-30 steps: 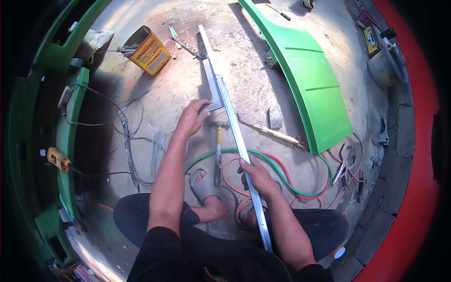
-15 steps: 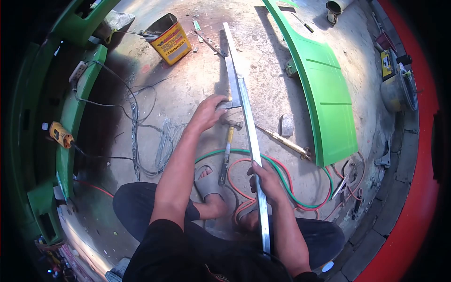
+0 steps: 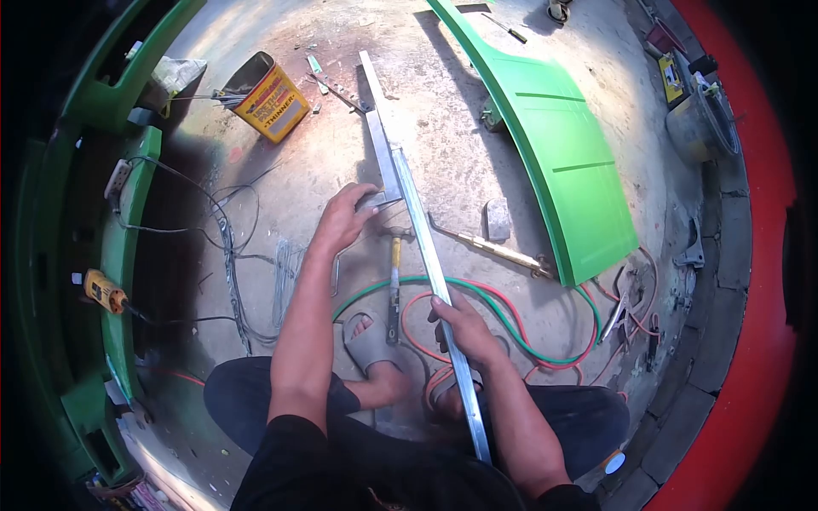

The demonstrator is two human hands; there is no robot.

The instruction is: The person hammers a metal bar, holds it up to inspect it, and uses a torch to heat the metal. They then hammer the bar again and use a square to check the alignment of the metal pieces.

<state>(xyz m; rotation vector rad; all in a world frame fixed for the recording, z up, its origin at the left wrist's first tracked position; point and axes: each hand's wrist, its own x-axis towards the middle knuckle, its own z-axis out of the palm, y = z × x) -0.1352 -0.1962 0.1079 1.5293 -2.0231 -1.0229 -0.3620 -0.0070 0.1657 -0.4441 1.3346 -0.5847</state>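
Note:
A long, shiny square metal tube (image 3: 429, 249) runs from my lap out over the concrete floor. My right hand (image 3: 464, 325) is wrapped round its near half. With my left hand (image 3: 342, 221) I grip the short leg of a metal L-shaped square (image 3: 383, 153), whose long blade lies along the left side of the tube. Below them on the floor lies a hammer (image 3: 394, 285) with a yellow and dark handle. A brass-coloured torch (image 3: 503, 252) rests to the right of the tube, near a grey block (image 3: 497, 220).
A yellow thinner can (image 3: 277, 106) holding thin rods stands at the far left. A large green panel (image 3: 562, 153) lies right. Green and red hoses (image 3: 545, 361) curl near my feet. A yellow power tool (image 3: 104, 292) and cables lie left. A bucket (image 3: 694, 128) stands at the right wall.
My view has turned slightly, so the floor items appear further left. Both hands keep their hold, and the square stays against the tube.

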